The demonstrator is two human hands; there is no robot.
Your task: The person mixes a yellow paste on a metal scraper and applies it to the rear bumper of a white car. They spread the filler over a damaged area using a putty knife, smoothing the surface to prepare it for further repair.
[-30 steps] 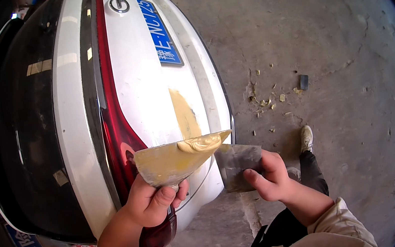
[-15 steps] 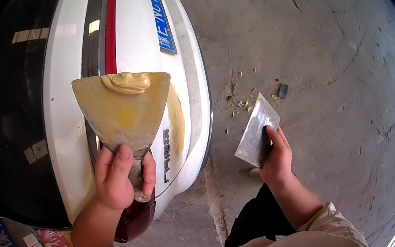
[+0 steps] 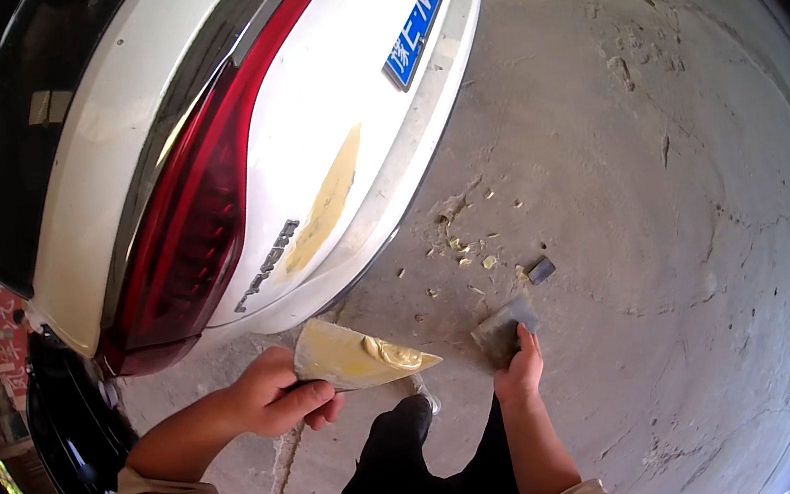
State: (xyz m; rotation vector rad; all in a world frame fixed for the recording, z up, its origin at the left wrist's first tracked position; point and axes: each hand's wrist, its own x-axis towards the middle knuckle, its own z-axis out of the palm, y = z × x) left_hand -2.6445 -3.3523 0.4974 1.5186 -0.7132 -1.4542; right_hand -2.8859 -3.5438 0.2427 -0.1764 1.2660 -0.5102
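Observation:
My left hand (image 3: 279, 393) is closed around the handle of a wide putty knife (image 3: 334, 355), which is tilted so its blade points right. A glossy dab of beige putty (image 3: 395, 356) clings near the blade's far edge. To the right, my right hand (image 3: 521, 371) grips a flat metal spreader (image 3: 505, 331) by its lower edge. The two tools are apart, and neither touches the car. Ahead of them is the rear of a white car (image 3: 282, 121), with a long yellowish putty patch (image 3: 328, 201) beside its raised lettering.
The car's red tail light (image 3: 192, 205) and blue licence plate (image 3: 423, 16) face me. On the concrete floor (image 3: 637, 243) lie dried putty crumbs (image 3: 461, 246) and a small dark block (image 3: 541, 270). A dark car part (image 3: 79, 443) stands at the left, near coloured signs.
My view has swung, bringing the tail light and putty patch into sight. The putty knife has come down from in front of the car and tipped over rightward; the spreader has turned in my right hand.

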